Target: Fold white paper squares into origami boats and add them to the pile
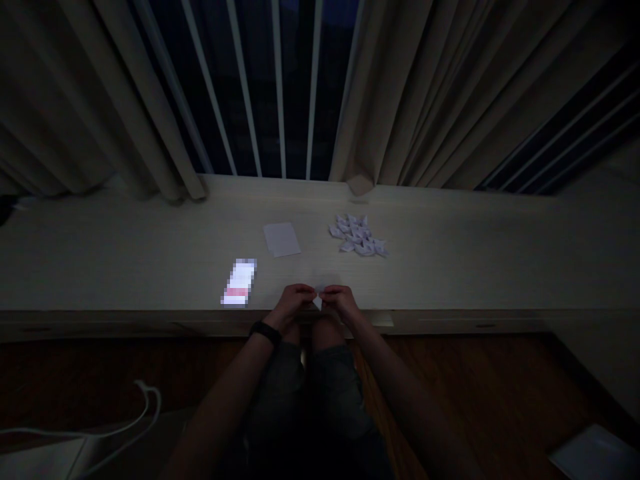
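Between my two hands is a small piece of white paper (318, 303), pinched at the counter's front edge. My left hand (294, 299), with a dark band on its wrist, is closed on the paper's left side. From the right, my right hand (342, 301) grips the same piece with its fingertips. Most of the paper is hidden by the fingers, so its folds cannot be made out. Beyond the hands lies a stack of square white paper sheets (283, 239). To its right rests a cluster of several small folded paper shapes (357, 235).
A phone (239, 281) with a lit, blurred screen lies left of my hands on the pale counter (450, 267). Curtains (390, 93) and a barred window stand behind. A white cable (150, 400) hangs at lower left. A flat pale object (595, 453) is at lower right.
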The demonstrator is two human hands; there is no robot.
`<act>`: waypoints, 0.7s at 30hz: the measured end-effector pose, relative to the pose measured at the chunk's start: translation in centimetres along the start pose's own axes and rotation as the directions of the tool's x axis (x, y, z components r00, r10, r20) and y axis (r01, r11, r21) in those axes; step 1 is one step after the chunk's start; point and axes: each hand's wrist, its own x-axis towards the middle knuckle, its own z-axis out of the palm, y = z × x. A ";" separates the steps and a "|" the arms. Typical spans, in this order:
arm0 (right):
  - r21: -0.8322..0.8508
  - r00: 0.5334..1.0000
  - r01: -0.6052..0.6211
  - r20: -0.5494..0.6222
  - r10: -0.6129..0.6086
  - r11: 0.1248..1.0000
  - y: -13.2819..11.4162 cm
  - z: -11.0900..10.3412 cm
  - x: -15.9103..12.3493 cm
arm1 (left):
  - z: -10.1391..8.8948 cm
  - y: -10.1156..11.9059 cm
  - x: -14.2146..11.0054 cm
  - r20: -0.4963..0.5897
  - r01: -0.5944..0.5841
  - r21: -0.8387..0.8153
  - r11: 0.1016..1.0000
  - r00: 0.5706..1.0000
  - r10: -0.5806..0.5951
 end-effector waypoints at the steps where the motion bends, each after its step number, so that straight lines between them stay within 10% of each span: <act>1: -0.060 0.999 0.036 0.020 -0.035 0.998 0.1 -0.1 0.1 | 0.0 0.0 0.0 -0.002 -0.015 0.024 1.000 1.000 0.015; 7: -0.324 0.979 0.174 -0.047 -0.200 0.930 1.2 -0.5 1.1 | 0.1 0.1 -0.2 0.047 -0.163 0.322 0.932 0.987 0.157; 13: -0.008 0.996 -0.003 -0.085 0.003 1.000 1.4 0.1 0.9 | 0.4 -0.1 -0.6 0.031 -0.178 0.657 0.733 0.977 0.209; 21: 0.073 0.963 0.007 -0.268 0.013 0.997 0.7 1.4 1.3 | 0.5 -0.5 -0.3 0.054 -0.195 0.669 0.717 0.975 0.215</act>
